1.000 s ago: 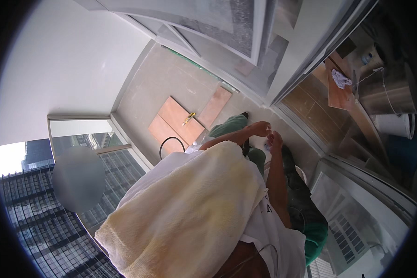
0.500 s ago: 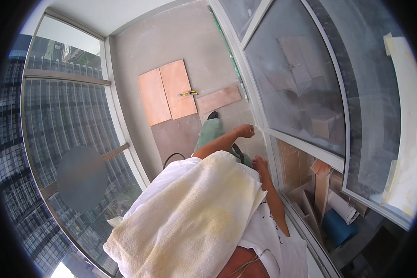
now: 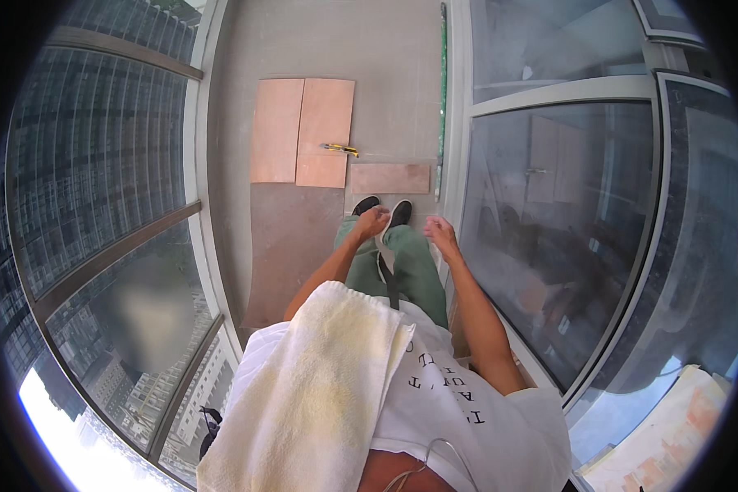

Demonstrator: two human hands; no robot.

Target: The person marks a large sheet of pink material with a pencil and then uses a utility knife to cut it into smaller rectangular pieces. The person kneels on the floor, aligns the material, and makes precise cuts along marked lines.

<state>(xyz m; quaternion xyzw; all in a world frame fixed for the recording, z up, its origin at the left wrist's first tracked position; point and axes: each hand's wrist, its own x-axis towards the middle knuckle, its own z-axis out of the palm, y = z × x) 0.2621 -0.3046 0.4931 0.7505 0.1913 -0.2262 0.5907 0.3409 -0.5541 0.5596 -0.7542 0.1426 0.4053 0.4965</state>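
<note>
My left hand is loosely curled above my thighs, just in front of my shoes. My right hand hovers to its right, fingers bent inward. I see nothing held in either hand, and neither touches the boards. Nearest ahead is a small brown board, lying crosswise on the floor by my shoe tips. Beyond and to the left, two light wood panels lie side by side. A yellow and black utility knife rests on the right-hand panel.
A duller brown sheet lies on the floor at my left. Windows line the left side, and a framed glass door the right. Along the right base runs a green strip. A cream towel hangs over my chest.
My view has turned, so the boards now lie straight ahead. My left hand has moved back over my thighs. My right hand has come forward beside it. Both shoes now show.
</note>
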